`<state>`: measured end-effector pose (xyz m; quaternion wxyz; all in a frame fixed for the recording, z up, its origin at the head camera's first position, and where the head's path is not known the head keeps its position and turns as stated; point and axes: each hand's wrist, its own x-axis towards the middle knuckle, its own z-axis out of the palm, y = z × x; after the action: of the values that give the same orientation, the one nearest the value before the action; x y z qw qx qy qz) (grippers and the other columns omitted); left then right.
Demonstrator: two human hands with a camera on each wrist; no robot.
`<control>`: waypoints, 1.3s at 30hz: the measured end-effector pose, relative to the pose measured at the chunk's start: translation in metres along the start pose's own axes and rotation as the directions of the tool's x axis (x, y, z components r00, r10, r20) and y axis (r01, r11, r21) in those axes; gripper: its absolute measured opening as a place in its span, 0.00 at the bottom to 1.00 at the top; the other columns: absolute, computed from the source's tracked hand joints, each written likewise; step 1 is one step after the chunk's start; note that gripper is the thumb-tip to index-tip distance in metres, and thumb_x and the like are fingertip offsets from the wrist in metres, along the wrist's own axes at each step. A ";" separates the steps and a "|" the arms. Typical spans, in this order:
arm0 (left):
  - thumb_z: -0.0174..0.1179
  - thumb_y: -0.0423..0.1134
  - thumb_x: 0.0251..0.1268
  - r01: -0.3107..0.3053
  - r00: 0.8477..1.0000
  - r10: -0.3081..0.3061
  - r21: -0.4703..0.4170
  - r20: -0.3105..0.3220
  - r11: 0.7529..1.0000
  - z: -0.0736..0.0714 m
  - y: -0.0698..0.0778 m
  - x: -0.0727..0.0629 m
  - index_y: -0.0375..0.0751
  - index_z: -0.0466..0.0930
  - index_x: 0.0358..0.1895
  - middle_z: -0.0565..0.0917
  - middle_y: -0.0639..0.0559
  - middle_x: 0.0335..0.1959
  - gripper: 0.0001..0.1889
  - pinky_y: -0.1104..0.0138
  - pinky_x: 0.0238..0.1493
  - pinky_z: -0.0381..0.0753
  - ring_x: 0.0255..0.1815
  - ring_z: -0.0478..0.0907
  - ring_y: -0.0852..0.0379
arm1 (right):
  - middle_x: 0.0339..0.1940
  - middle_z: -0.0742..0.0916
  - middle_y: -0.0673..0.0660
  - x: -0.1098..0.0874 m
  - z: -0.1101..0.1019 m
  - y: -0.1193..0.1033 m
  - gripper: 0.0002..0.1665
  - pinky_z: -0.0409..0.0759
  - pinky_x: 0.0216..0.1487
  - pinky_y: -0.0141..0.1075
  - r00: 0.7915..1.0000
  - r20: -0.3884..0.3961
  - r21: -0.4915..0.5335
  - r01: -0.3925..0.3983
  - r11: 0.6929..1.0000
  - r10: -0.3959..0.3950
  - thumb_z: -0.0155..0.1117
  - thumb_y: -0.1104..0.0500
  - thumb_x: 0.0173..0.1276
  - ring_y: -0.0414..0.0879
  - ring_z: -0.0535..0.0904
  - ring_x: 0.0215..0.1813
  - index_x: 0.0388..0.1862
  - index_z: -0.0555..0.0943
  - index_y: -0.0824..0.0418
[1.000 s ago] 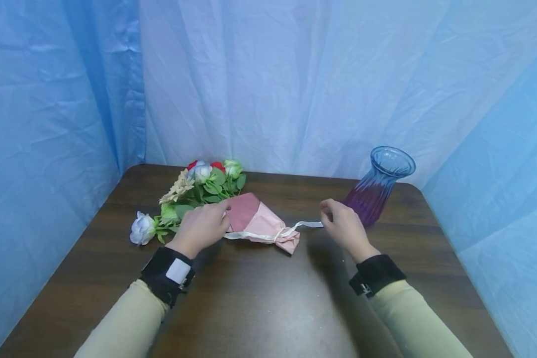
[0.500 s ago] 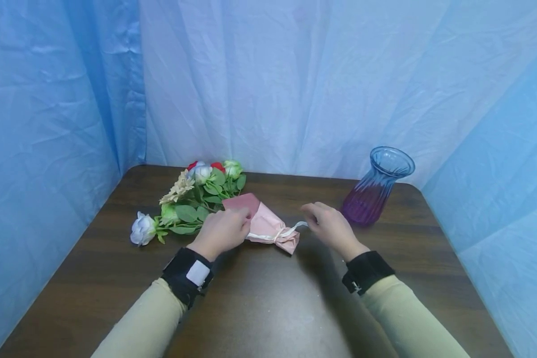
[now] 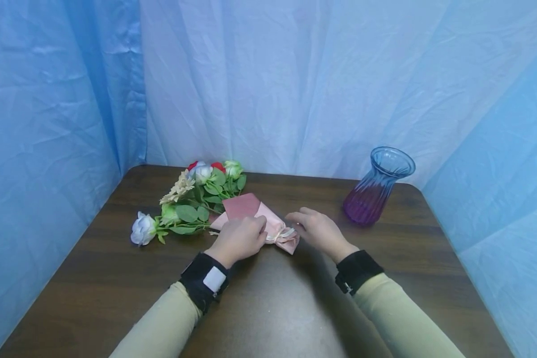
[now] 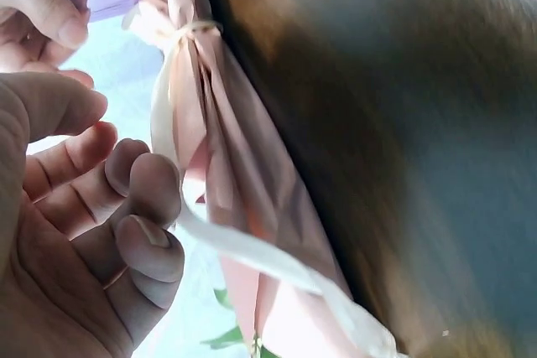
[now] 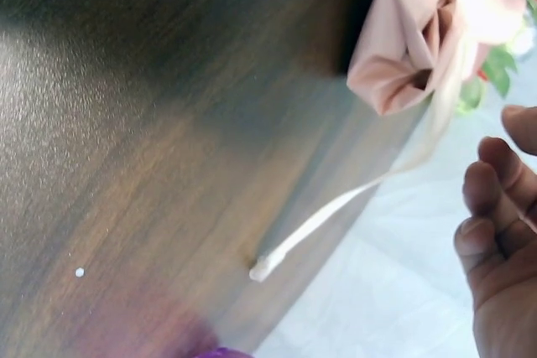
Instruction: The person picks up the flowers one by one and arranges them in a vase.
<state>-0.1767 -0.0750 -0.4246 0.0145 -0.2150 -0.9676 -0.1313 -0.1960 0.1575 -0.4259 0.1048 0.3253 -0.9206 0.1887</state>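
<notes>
A bouquet of artificial flowers [image 3: 179, 191] lies on the table, its stems in pink wrapping paper [image 3: 241, 205] gathered at the narrow end. A white ribbon [image 4: 243, 245] is tied round that neck. In the left wrist view one tail runs along the paper; the other tail [image 5: 331, 207] trails onto the wood in the right wrist view. My left hand [image 3: 241, 237] hovers over the lower wrap with loosely curled fingers, thumb apart, nothing visibly held. Just right of the tied end, my right hand [image 3: 319, 231] also has bent fingers around nothing visible.
A ribbed glass vase [image 3: 369, 199], blue at the top and purple below, stands at the right rear of the dark wooden table [image 3: 277, 303]. Blue curtains [image 3: 268, 89] hang behind and on both sides.
Both hands have moved inward toward the tied neck, the left rightward, the right leftward. The right hand has let go of the ribbon tail. Flowers and vase stay in place.
</notes>
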 end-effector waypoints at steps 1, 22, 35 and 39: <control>0.62 0.43 0.72 -0.003 1.000 0.003 -0.001 0.007 1.000 0.001 0.002 0.000 0.46 0.77 0.33 0.71 0.57 0.17 0.08 0.65 0.19 0.65 0.18 0.69 0.60 | 0.37 0.86 0.50 0.000 0.001 0.000 0.14 0.81 0.39 0.41 1.000 0.005 0.002 0.006 1.000 -0.006 0.69 0.65 0.69 0.44 0.82 0.36 0.52 0.87 0.56; 0.64 0.47 0.73 0.020 0.998 -0.020 -0.003 0.054 1.000 0.017 0.015 0.004 0.47 0.83 0.35 0.74 0.59 0.21 0.09 0.64 0.22 0.70 0.21 0.72 0.61 | 0.30 0.81 0.50 -0.001 0.018 -0.003 0.14 0.72 0.30 0.30 0.992 0.103 -0.015 0.081 0.997 -0.079 0.70 0.67 0.69 0.40 0.71 0.28 0.50 0.90 0.55; 0.64 0.45 0.73 -0.001 1.000 0.000 0.019 0.025 1.000 0.021 0.014 0.003 0.48 0.83 0.33 0.75 0.59 0.21 0.10 0.63 0.22 0.70 0.21 0.71 0.61 | 0.28 0.80 0.50 -0.001 0.022 -0.004 0.13 0.71 0.29 0.30 0.986 0.081 -0.024 0.149 0.989 -0.147 0.71 0.67 0.67 0.40 0.70 0.26 0.45 0.91 0.53; 0.64 0.45 0.73 0.006 0.999 -0.006 0.013 0.037 1.000 0.021 0.014 0.003 0.47 0.83 0.33 0.75 0.59 0.21 0.09 0.63 0.22 0.69 0.21 0.71 0.60 | 0.27 0.79 0.49 0.000 0.022 -0.005 0.12 0.70 0.29 0.29 0.984 0.093 -0.033 0.153 0.988 -0.149 0.71 0.66 0.67 0.40 0.70 0.26 0.45 0.91 0.52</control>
<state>-0.1730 -0.0564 -0.4413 -0.0024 -0.2143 -0.9692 -0.1213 -0.1941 0.1448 -0.4440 0.0833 0.4003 -0.9007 0.1469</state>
